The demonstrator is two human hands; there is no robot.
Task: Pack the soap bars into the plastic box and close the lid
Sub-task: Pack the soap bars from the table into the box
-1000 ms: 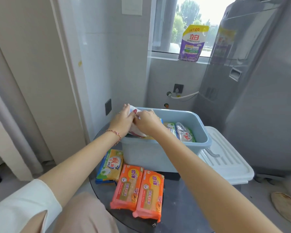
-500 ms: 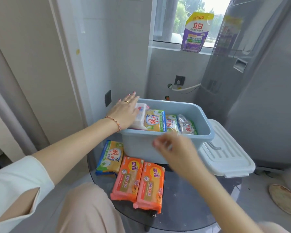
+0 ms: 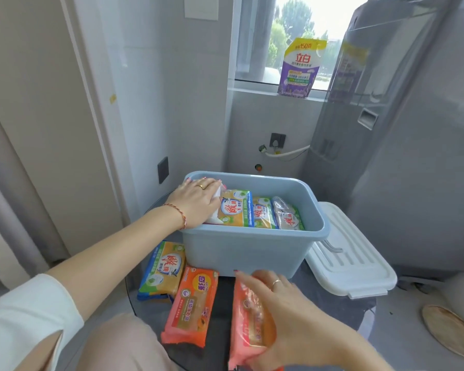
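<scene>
A light blue plastic box [image 3: 252, 253] stands on a dark round glass table [image 3: 332, 303]. Several wrapped soap bars [image 3: 263, 212] stand upright inside it. My left hand [image 3: 196, 199] lies flat on a white soap pack [image 3: 217, 210] at the box's left end. Its fingers are spread. My right hand [image 3: 287, 311] closes on an orange soap pack [image 3: 249, 317] in front of the box; the pack is blurred. A second orange pack [image 3: 193, 303] and a yellow-and-blue pack [image 3: 164, 269] lie on the table to its left. The white lid [image 3: 351, 263] rests to the right of the box.
A grey washing machine [image 3: 413, 145] stands close on the right. A purple detergent pouch [image 3: 300, 68] sits on the window sill. Tiled walls enclose the back and left. A round woven mat [image 3: 450, 330] lies on the floor at the lower right.
My right hand has left the box, come down to the table and taken hold of the right-hand orange pack. My left hand has stayed on the white pack in the box.
</scene>
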